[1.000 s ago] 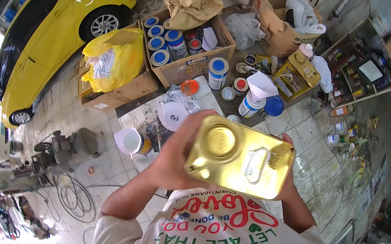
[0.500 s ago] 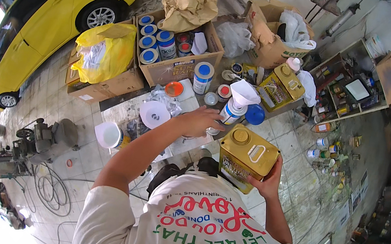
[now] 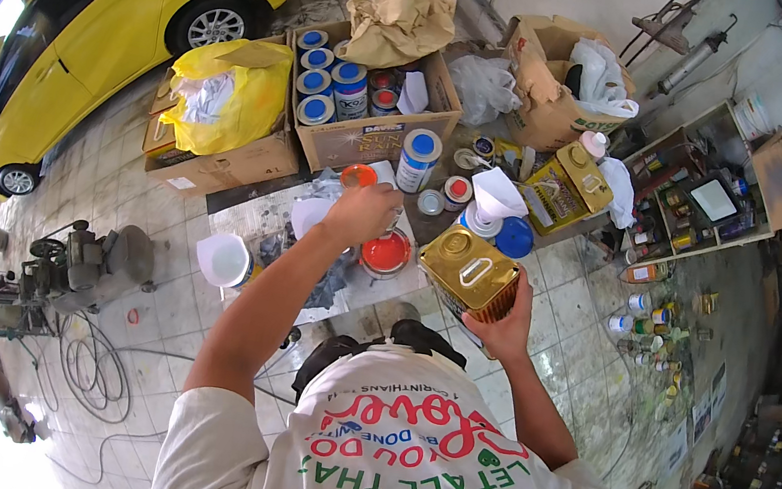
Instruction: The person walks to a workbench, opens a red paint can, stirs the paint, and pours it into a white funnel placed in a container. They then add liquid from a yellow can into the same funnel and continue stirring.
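Observation:
My right hand (image 3: pixel 503 324) grips the side of a rectangular gold tin (image 3: pixel 456 247) with a round cap and a top handle, holding it upright before me. To its left my left hand (image 3: pixel 362 215) is closed, fingers curled, beside an orange-red lid (image 3: pixel 358 176); whatever it pinches is hidden. Just below that hand sits an open can of red paint (image 3: pixel 386 253). My left forearm partly covers a white paper cone (image 3: pixel 308 216). Behind the tin, a white paper funnel (image 3: pixel 497 194) stands in a can, with a blue lid (image 3: pixel 514 237) alongside.
Blue-capped cans fill a cardboard box (image 3: pixel 365 145) at the back. A single blue-capped can (image 3: pixel 418 160) and another gold tin (image 3: pixel 566 192) stand nearby. At the left are a white tub (image 3: pixel 224 262), a yellow bag (image 3: pixel 222 103) and a yellow car (image 3: pixel 132 14).
My left hand has moved left and away from the funnel, uncovering the red paint, and its fingers have curled. My right hand has shifted the gold tin left and slightly back.

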Demonstrator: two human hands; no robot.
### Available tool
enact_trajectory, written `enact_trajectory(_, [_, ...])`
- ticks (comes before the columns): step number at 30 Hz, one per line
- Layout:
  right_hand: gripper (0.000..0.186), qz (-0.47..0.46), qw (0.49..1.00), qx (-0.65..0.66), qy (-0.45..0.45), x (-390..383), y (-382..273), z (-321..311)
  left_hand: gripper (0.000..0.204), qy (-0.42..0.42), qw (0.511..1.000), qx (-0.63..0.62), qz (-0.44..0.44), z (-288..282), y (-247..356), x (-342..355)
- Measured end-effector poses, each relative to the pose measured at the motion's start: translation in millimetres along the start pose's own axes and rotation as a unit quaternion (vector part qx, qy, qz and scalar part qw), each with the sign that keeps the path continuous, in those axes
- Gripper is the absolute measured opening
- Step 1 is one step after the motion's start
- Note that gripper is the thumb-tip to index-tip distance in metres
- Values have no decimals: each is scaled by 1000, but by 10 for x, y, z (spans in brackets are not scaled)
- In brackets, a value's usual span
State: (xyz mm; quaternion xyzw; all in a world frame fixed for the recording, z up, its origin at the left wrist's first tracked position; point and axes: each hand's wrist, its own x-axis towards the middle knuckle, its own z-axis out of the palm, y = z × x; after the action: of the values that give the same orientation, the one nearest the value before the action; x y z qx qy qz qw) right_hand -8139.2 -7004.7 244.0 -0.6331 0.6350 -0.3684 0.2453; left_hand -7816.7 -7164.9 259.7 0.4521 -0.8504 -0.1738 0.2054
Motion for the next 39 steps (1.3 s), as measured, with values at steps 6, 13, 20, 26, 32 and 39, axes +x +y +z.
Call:
enact_trajectory(6, [126, 2, 991, -131, -17, 77, -166, 253, 14, 74, 996, -33, -26, -25, -89, -269])
enact_trajectory(13, [128, 0, 982, -182, -38, 132, -295, 344, 16, 62, 996, -36, -45, -13, -128, -369])
enact_trajectory(20, [129, 5, 984, -173, -39, 136, -322, 376, 13, 81, 994, -49, -61, -27, -200, -362])
enact_trajectory(26, [130, 19, 982, -185, -43, 61, -297, 393, 12, 77, 993, -48, -76, -27, -184, -308])
enact_trajectory(32, [128, 32, 982, -178, -52, 13, -268, 390, 16, 59, 992, -24, -105, -4, -189, -251])
enact_trajectory(39, [126, 31, 981, -185, -53, -21, -191, 376, 14, 56, 994, -19, -88, -53, -122, -210])
